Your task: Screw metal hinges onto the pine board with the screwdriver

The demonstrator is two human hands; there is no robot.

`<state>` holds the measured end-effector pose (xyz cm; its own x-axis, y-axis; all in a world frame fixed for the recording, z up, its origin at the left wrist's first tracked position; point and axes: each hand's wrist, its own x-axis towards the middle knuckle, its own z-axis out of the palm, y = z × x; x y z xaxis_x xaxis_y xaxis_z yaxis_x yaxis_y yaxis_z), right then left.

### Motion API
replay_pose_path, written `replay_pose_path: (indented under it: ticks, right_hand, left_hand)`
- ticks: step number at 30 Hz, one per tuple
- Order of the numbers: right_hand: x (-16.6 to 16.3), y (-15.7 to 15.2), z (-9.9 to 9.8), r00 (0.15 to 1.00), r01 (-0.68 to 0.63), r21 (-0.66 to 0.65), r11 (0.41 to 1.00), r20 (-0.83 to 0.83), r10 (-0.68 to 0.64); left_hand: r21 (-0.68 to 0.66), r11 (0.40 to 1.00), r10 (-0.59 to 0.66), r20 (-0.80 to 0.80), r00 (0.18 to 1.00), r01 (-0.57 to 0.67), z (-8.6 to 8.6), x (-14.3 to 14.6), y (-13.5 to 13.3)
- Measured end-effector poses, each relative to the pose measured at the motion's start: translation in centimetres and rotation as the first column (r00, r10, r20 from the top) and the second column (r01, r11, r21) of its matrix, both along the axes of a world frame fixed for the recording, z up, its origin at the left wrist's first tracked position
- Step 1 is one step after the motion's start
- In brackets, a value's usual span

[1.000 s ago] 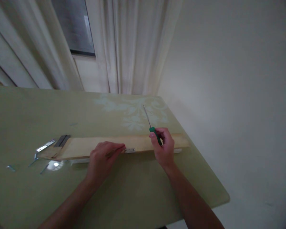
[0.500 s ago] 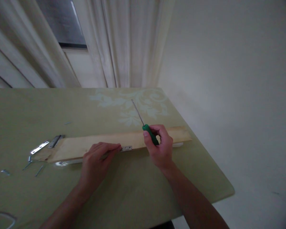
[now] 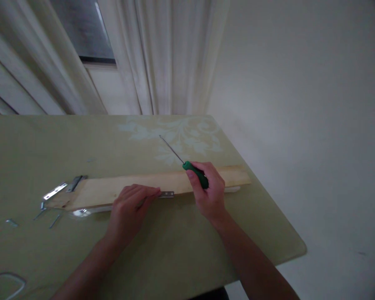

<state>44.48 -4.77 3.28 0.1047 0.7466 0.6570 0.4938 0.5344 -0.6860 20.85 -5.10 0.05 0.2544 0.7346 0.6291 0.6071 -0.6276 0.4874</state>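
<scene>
My right hand (image 3: 209, 187) is wrapped round the green handle of a screwdriver (image 3: 194, 171). Its thin metal shaft points up and to the left, with the tip in the air above the tabletop. A long pale wooden board (image 3: 103, 187) lies across the table below it. At the board's near edge, my left hand (image 3: 131, 204) pinches the left end of a small metal hinge (image 3: 167, 194) between thumb and fingers. The hinge's right part shows beyond the fingertips; the rest is hidden by them.
A shiny metal hinge (image 3: 55, 191) and a darker hinge (image 3: 76, 183) lie at the board's left end. Several screws (image 3: 54, 221) are scattered nearby on the green table (image 3: 162, 258). A bent wire-like loop (image 3: 18, 278) is at lower left. Curtains (image 3: 175, 62) and a wall (image 3: 300, 125) stand behind.
The screwdriver has swung so its tip lies further left and slightly lower. My left hand stays at the hinge, which looks tilted a little differently. The view has shifted slightly.
</scene>
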Motion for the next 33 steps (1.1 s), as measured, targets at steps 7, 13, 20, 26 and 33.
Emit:
replay_pose_path:
  ticks: [7,13,20,26,33]
  right_hand:
    - [-0.3,0.0,0.0,0.989,-0.117,-0.144,0.983,0.074,0.128]
    - [-0.3,-0.3,-0.1,0.937,-0.2,-0.369,0.908,0.199,0.287]
    - [-0.3,-0.5,-0.5,0.879,-0.126,-0.442,0.888,0.365,0.307]
    - [-0.4,-0.3,-0.9,0.858,-0.069,-0.432,0.899,0.433,0.274]
    - [-0.1,-0.1,-0.5,0.897,-0.17,-0.426,0.889,0.307,0.319]
  left_hand:
    - [0.03,0.998,-0.052,-0.021,0.998,0.052,-0.2,-0.1,0.1]
    - [0.067,0.992,-0.097,-0.084,0.992,0.103,-0.3,-0.4,0.2]
    - [0.088,0.991,-0.091,-0.142,0.986,0.104,-1.0,-0.5,0.2]
    - [0.082,0.993,-0.075,-0.134,0.988,0.087,-1.2,-0.4,0.3]
    - [0.041,0.997,-0.062,-0.124,0.99,0.068,-1.2,-0.3,0.2]
